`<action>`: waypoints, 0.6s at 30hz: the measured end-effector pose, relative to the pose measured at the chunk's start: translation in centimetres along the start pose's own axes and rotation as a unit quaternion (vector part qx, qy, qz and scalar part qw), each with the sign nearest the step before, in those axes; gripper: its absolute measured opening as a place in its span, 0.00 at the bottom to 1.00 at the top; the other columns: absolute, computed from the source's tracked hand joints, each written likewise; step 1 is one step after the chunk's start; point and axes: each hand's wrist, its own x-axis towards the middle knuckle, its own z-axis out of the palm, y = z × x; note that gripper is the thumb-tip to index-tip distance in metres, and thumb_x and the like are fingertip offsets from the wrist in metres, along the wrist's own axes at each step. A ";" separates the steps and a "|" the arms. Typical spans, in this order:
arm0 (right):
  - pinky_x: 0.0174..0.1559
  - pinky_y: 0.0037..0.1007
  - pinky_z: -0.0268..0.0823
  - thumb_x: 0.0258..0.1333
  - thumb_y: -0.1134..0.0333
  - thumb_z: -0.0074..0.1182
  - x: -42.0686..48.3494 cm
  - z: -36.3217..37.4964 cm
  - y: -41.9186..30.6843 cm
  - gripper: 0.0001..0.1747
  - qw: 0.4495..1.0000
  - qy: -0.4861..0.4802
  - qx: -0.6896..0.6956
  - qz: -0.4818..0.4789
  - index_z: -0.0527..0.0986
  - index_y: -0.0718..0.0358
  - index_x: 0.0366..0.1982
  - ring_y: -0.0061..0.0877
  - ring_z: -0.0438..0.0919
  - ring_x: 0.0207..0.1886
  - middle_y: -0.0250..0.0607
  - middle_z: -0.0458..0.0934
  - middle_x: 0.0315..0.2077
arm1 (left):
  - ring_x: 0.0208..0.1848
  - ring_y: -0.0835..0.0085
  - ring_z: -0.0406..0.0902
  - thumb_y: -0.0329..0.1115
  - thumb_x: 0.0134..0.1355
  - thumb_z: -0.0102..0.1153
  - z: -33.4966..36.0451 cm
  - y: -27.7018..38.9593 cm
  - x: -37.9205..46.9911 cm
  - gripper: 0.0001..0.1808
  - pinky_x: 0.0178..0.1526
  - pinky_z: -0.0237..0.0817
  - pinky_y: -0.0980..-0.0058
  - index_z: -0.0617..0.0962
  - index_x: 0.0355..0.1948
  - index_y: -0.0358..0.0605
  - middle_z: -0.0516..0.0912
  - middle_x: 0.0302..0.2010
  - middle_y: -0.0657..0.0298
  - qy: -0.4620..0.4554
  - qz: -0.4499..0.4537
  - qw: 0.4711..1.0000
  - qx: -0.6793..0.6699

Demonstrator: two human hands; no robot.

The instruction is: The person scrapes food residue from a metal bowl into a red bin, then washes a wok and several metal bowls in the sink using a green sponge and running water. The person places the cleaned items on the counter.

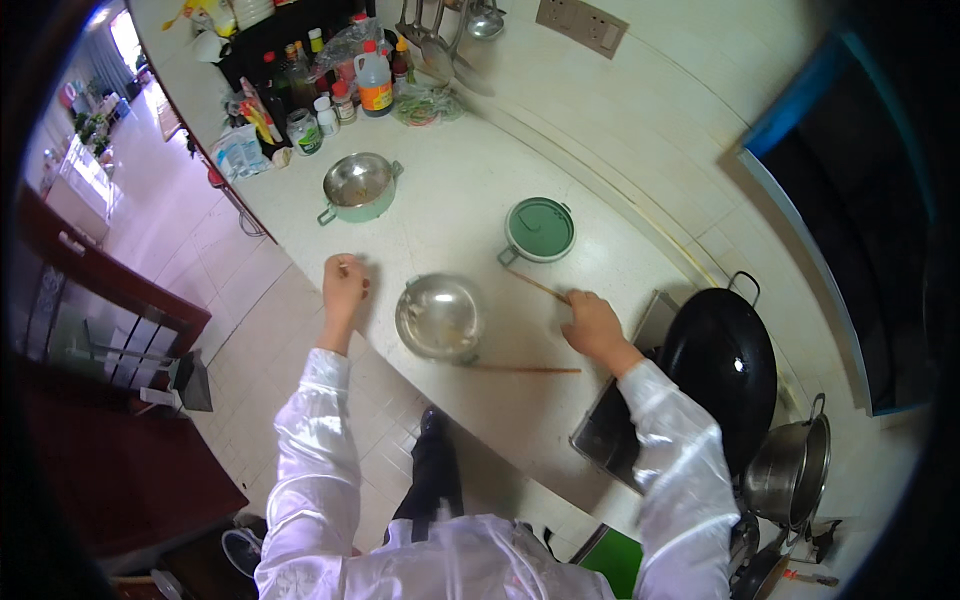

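Note:
My right hand [592, 326] grips the end of a thin wooden chopstick [538, 285] just above the white countertop [510, 435]. Left of it stands an open metal bowl [441, 316] with bits of food inside. Another chopstick [525, 369] lies on the counter by that bowl. Near the counter's front edge hovers my left hand [346, 279], its fingers curled; whether anything small is in them I cannot tell. Beyond the hands are a green-sided metal bowl with handles [360, 184] and a round container with a green lid [540, 229].
A black wok [716, 375] sits over the stove [611, 439] at right, beside a steel pot [787, 469]. Bottles and jars, including a large plastic bottle [373, 81], crowd the counter's far end. Ladles and spatulas [439, 45] hang on the tiled wall.

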 end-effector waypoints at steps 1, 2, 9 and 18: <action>0.44 0.44 0.70 0.46 0.70 0.54 2.8 2.6 0.4 0.16 0.997 -0.001 -0.056 0.051 0.73 0.65 0.40 0.46 0.77 0.42 0.52 0.77 0.38 | 0.25 0.77 0.75 0.38 0.63 0.54 -0.1 -0.2 2.8 0.14 0.26 0.66 0.79 0.72 0.45 0.41 0.78 0.29 0.60 0.005 -0.004 1.000 0.018; 0.43 0.45 0.70 0.45 0.70 0.54 4.6 5.0 0.7 0.15 0.997 0.034 -0.048 0.049 0.73 0.65 0.39 0.47 0.77 0.40 0.53 0.77 0.37 | 0.27 0.74 0.76 0.39 0.61 0.56 -0.2 -0.4 5.4 0.17 0.28 0.68 0.77 0.71 0.47 0.40 0.78 0.30 0.59 0.015 -0.020 0.999 0.045; 0.37 0.48 0.70 0.45 0.71 0.54 4.2 9.0 1.1 0.09 0.988 0.046 -0.097 0.112 0.73 0.67 0.32 0.50 0.76 0.32 0.55 0.77 0.31 | 0.50 0.50 0.76 0.52 0.55 0.56 0.5 -1.3 17.8 0.33 0.53 0.67 0.59 0.72 0.52 0.34 0.79 0.42 0.41 0.200 0.077 0.901 0.378; 0.37 0.45 0.68 0.43 0.76 0.56 -4.9 7.7 -5.1 0.12 0.986 0.080 0.128 0.067 0.73 0.65 0.35 0.50 0.75 0.35 0.52 0.75 0.34 | 0.21 0.65 0.76 0.37 0.60 0.45 -1.0 -0.4 23.8 0.14 0.18 0.68 0.71 0.74 0.39 0.36 0.77 0.29 0.53 -0.058 -0.111 0.977 0.173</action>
